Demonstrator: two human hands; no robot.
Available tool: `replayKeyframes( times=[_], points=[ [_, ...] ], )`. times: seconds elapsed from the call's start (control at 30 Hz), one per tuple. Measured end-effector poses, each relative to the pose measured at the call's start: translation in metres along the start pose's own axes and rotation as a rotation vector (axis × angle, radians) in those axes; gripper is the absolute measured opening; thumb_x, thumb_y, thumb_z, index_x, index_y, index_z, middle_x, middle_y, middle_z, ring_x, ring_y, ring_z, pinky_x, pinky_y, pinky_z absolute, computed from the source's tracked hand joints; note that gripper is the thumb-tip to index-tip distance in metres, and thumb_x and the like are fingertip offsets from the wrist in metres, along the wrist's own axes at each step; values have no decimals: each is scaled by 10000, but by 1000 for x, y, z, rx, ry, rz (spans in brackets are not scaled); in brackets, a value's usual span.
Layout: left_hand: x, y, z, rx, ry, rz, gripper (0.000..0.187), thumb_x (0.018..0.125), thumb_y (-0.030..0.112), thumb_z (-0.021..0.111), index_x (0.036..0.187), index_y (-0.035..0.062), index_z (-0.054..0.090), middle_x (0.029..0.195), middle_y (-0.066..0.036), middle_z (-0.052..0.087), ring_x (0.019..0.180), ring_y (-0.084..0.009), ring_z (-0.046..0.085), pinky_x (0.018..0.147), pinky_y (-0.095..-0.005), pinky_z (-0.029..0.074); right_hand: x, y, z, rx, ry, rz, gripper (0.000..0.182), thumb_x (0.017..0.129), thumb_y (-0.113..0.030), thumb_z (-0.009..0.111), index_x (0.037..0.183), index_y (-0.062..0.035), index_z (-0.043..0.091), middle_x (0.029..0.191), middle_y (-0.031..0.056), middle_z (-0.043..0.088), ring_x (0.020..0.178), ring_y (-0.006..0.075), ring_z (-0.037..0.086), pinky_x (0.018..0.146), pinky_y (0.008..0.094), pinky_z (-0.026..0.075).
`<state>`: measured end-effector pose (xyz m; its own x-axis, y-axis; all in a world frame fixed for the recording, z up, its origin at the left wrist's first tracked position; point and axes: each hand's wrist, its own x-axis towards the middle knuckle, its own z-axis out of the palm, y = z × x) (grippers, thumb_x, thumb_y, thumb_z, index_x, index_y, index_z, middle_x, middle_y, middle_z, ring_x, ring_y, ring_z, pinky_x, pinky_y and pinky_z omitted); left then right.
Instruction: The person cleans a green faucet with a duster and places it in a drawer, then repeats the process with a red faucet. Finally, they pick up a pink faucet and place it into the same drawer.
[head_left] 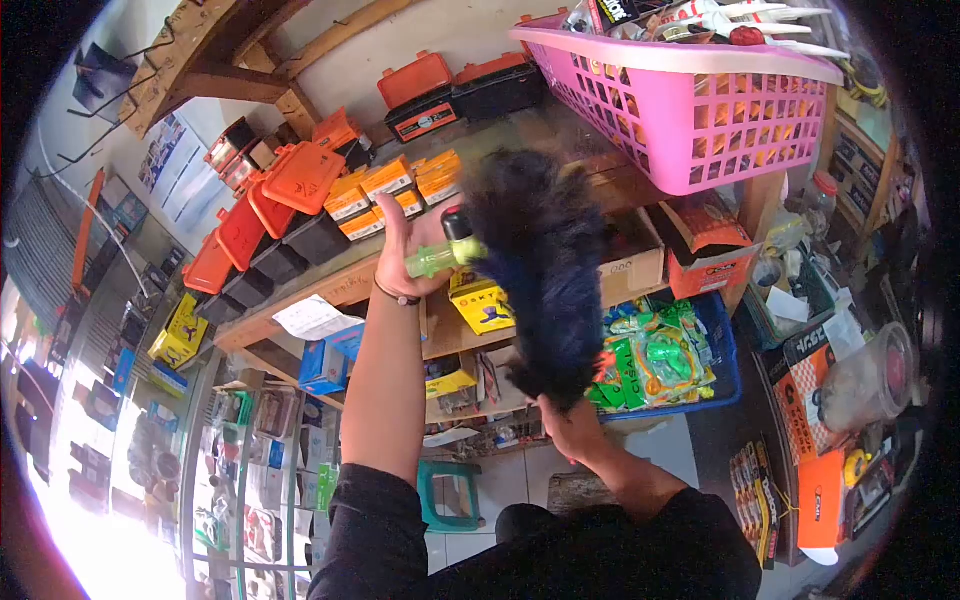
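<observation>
Two bare hands, both occupied; clock positions taken from the middle of the view.

Item: one long, bushy duster of black and dark-blue feathers (550,270), from the centre up towards 12 o'clock, blurred at its upper end. Right hand (572,430), at 5 o'clock: closed around its lower end.

Item: one translucent pale-green plastic piece with a black rounded cap (430,262), at 10 o'clock. Left hand (402,242), just beyond it: thumb raised apart, palm turned inward, piece against the fingers; firmness of grip cannot be told.

Surroundings: brown wooden shelf (335,284), front edge at 9 to 10 o'clock; small orange-and-white cardboard boxes (388,178), 11 o'clock; pink plastic lattice basket (690,180), 1 o'clock; blue plastic tray of green packets (736,372), 4 o'clock.

Step in hand, by judgement: dusting the shelf stock, the green piece held up for it. Contact between feathers and goods: cannot be told. Next move, by judgement: calls for light strokes that spare the stacked boxes, with the left hand keeping its piece steady.
</observation>
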<state>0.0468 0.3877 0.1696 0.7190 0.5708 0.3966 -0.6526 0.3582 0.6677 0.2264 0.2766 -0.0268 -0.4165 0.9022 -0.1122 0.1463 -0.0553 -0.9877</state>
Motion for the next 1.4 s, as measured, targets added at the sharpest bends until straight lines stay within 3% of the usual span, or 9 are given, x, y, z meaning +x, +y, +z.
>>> replayKeyframes(
  times=[0.13,0.27,0.47,0.53,0.77,0.83,1.13,1.2,1.4],
  points=[
    [-3,-5,1,462,153,21,1046,628,802,203,1276,-16,275,1176,-210,451,1003,-331,493,831,-370,388,4,12,2,-203,-13,-432,286,784,-230,518,945,6,528,738,243,572,734,408,554,632,446,436],
    [3,-4,-3,405,68,3,1034,618,807,208,1283,19,288,1176,-219,448,985,-357,493,834,-419,375,-1,7,4,-131,-38,-172,301,791,-254,506,959,-5,526,752,236,576,743,405,555,653,448,436],
    [-4,-4,2,392,318,67,999,641,772,289,1267,-6,291,1209,-184,424,1079,-315,442,910,-412,356,0,22,15,-156,155,-522,331,829,-326,447,898,-21,556,676,212,570,664,397,557,588,433,433],
    [-6,3,-10,263,294,64,1026,622,778,304,1271,-16,271,1254,-186,375,1140,-284,396,959,-397,311,-6,8,10,16,54,-85,321,826,-304,446,921,-13,543,653,214,562,637,407,547,575,445,427],
    [0,-5,3,525,230,36,1049,607,805,258,1272,-5,281,1170,-224,448,994,-341,494,765,-357,440,-2,10,-4,-235,108,-368,283,795,-229,494,920,23,526,676,234,558,658,412,541,596,458,419],
    [-4,1,-2,192,542,154,1040,607,801,269,1257,-11,304,1172,-228,445,988,-344,495,766,-361,445,-6,-2,-7,-177,121,-299,297,785,-227,508,942,25,521,702,240,563,693,408,549,613,452,428],
    [-8,6,-19,153,112,4,1031,605,791,294,1280,12,282,1256,-178,382,1123,-275,417,938,-394,332,2,12,-5,-141,121,-259,320,828,-282,450,954,-1,536,741,233,573,737,420,541,641,446,433],
    [1,0,-6,385,121,-8,1047,608,791,294,1279,-12,265,1257,-181,380,1113,-275,426,935,-391,335,4,10,-1,-207,252,-599,310,832,-274,449,926,5,546,729,227,574,731,423,539,635,447,432],
    [-5,7,-14,189,187,17,1035,611,788,299,1260,-19,302,1171,-169,468,1006,-257,505,858,-375,402,1,12,-2,-7,161,-138,191,758,-151,501,858,1,558,679,164,591,662,397,557,584,422,426]
  ],
)
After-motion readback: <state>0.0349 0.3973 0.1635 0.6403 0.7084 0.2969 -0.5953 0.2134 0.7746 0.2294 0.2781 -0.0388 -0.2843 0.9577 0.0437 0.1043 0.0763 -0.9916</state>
